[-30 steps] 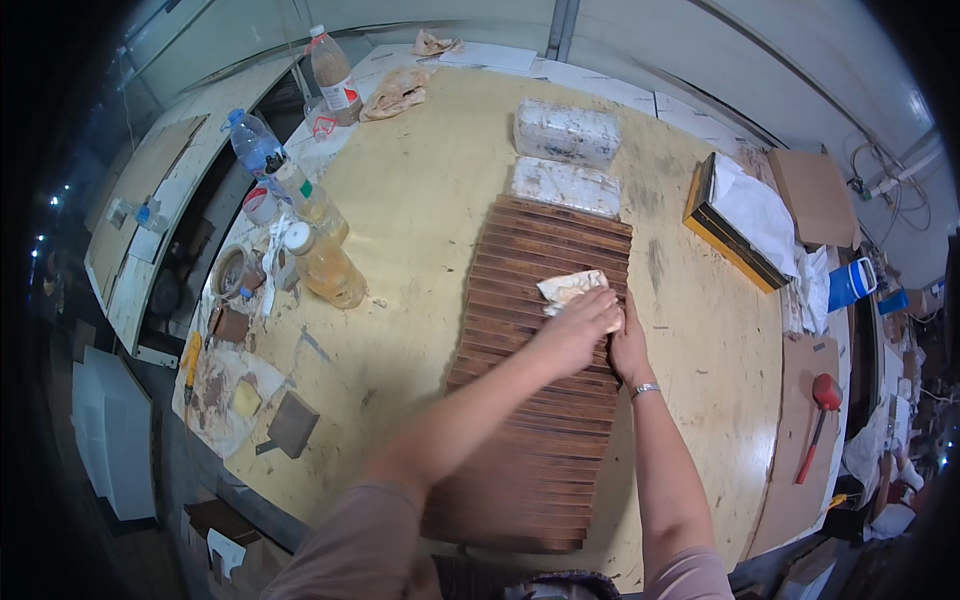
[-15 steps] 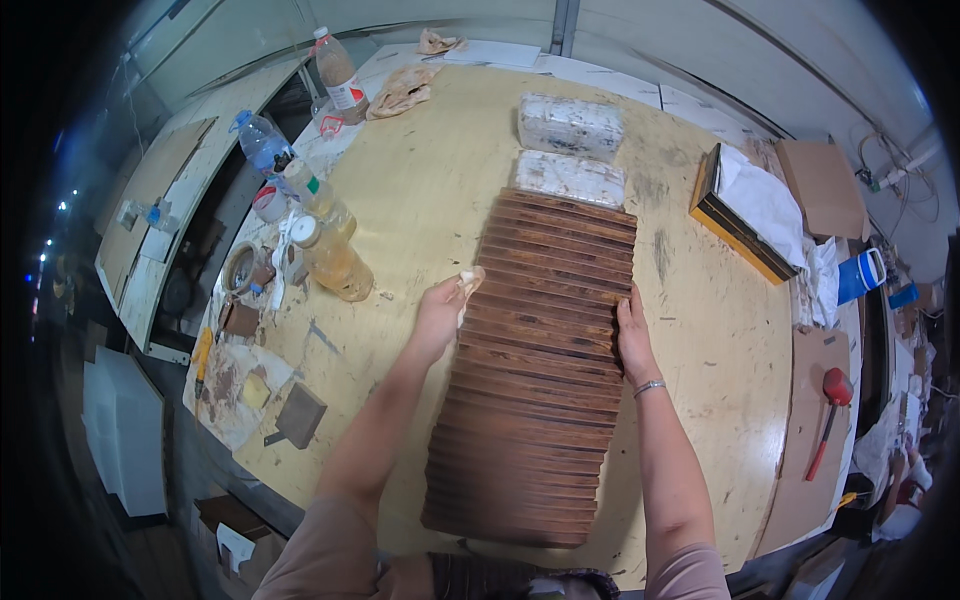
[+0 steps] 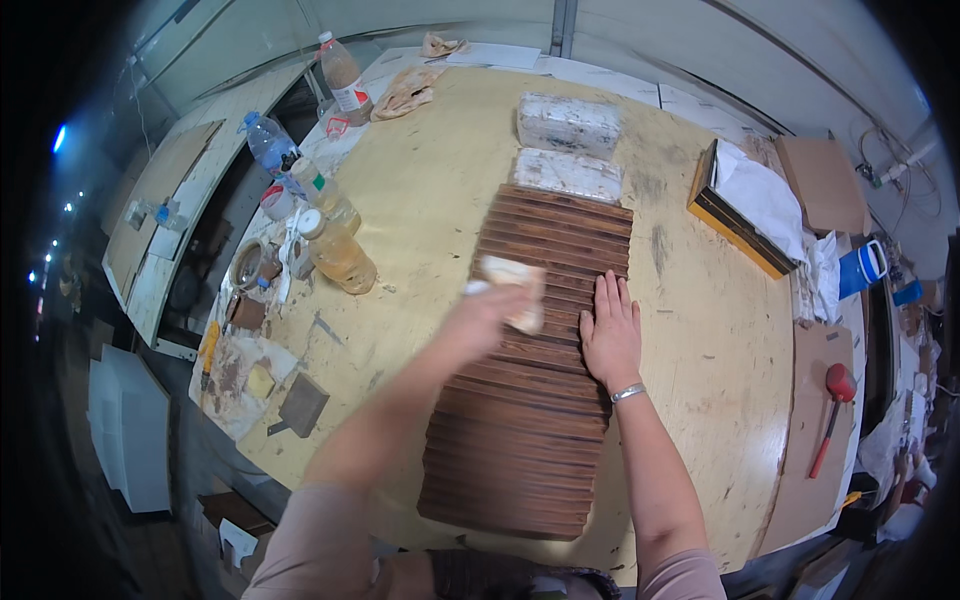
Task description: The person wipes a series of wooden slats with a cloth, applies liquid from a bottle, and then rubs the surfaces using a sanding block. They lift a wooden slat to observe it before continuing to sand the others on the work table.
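A dark brown ridged wooden panel (image 3: 520, 400) lies lengthwise before me, its grooves running crosswise. My left hand (image 3: 487, 318), blurred by motion, grips a pale stained cloth (image 3: 520, 290) over the panel's upper left part. Flat on the panel's right edge rests my right hand (image 3: 611, 335), fingers stretched out and pointing away from me, a bracelet on the wrist. Beyond the panel's far end sit two whitish wrapped blocks (image 3: 570, 175), one behind the other; the nearer one is close to the panel's far edge.
Bottles with liquid (image 3: 338, 252) stand along the table's left side, near a roll of tape (image 3: 247, 265) and a scraper (image 3: 300, 405). At right are a box with white paper (image 3: 755, 200), a blue jug (image 3: 862, 268) and a red mallet (image 3: 838, 385) on cardboard (image 3: 800, 450).
My left hand has swept the cloth from the panel's left edge onto its ridges. My right hand has shifted from gripping the right side to lying flat on top.
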Demonstrator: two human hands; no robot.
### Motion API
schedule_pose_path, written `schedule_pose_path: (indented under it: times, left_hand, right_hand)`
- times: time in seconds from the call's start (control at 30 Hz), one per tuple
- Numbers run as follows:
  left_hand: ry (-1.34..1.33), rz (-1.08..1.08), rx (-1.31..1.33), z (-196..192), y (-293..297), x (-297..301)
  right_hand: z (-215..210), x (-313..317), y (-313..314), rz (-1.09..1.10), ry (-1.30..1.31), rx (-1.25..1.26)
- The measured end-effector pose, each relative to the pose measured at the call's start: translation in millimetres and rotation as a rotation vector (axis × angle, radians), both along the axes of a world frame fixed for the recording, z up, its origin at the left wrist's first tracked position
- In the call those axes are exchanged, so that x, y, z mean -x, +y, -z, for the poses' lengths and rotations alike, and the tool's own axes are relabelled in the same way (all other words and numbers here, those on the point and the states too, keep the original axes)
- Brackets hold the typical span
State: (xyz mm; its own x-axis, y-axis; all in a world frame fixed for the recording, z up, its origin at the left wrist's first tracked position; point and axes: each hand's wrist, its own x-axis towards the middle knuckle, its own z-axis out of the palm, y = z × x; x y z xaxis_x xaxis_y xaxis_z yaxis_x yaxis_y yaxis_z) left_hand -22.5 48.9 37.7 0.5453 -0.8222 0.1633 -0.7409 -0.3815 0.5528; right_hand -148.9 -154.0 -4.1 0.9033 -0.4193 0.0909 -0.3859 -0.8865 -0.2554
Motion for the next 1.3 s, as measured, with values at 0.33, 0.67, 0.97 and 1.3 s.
schedule_pose_path:
  times: [0.33,0.67,0.97,1.3]
  left_hand:
    - [-0.114,0.024,0.163,22.8,-8.7,7.4]
    - [-0.126,-0.002,0.214,-5.3,-0.9,-8.9]
    - [-0.057,-0.545,0.054,10.5,19.9,-51.2]
    - [-0.398,-0.231,-0.174,29.9,-34.3,-32.8]
  right_hand:
    - [6.5,-1.0,-2.3,-0.008,-0.044,0.006]
    - [-5.3,28.1,17.2,-0.051,-0.058,0.012]
    - [-4.9,26.4,17.9,-0.043,-0.067,0.021]
    - [-6.8,24.7,19.5,-0.03,-0.028,0.029]
